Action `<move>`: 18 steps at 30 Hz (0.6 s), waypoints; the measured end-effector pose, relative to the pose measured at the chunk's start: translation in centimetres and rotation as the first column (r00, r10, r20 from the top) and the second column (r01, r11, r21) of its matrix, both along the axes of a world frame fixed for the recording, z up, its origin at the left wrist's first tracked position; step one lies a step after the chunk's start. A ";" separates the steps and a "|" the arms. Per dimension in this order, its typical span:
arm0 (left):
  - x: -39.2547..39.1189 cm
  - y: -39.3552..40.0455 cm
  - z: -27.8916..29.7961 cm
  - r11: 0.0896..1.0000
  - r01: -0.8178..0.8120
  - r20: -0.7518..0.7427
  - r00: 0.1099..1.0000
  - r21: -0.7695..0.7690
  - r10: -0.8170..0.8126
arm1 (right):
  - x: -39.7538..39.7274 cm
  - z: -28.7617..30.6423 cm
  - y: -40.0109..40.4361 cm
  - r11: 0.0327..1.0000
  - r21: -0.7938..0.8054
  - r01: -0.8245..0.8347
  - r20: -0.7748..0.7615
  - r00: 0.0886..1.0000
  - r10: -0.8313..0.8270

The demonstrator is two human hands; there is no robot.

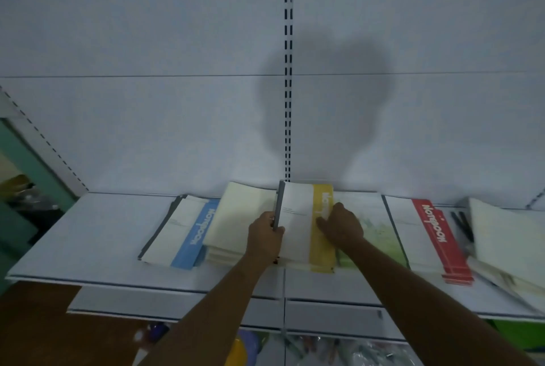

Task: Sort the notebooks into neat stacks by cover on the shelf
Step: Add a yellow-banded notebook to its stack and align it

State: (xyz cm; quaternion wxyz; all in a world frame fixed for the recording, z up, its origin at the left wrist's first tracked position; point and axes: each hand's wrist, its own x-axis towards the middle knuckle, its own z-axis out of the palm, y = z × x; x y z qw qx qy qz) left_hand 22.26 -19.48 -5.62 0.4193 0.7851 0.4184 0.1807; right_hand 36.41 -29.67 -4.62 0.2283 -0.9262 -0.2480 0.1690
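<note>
A white notebook with a yellow band lies on top of a stack at the middle of the white shelf. My left hand grips its grey spine edge. Fingers of my right hand rest on its yellow band. To the left lie a cream stack and a blue-banded notebook. To the right lie a green-covered notebook and a red-banded stack.
More cream notebooks lie askew at the far right, with dark pens beside them. The slotted upright runs up the back panel. Lower shelves jut out below. The shelf's left part is bare.
</note>
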 end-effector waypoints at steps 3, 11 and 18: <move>0.1 -0.2 -0.6 0.999 0.022 -0.053 0.998 0.031 -0.020 | 0.3 -0.5 0.4 1.000 0.005 -0.029 0.011 1.000 0.029; 1.4 -0.9 -1.7 0.983 0.079 -0.250 0.968 0.164 -0.036 | 0.1 -1.5 1.6 0.998 -0.053 -0.034 0.077 0.996 0.038; 1.8 -0.6 -1.6 0.929 0.266 -0.453 0.883 0.258 -0.127 | -1.3 -1.1 2.0 0.993 -0.113 -0.017 0.072 0.997 0.025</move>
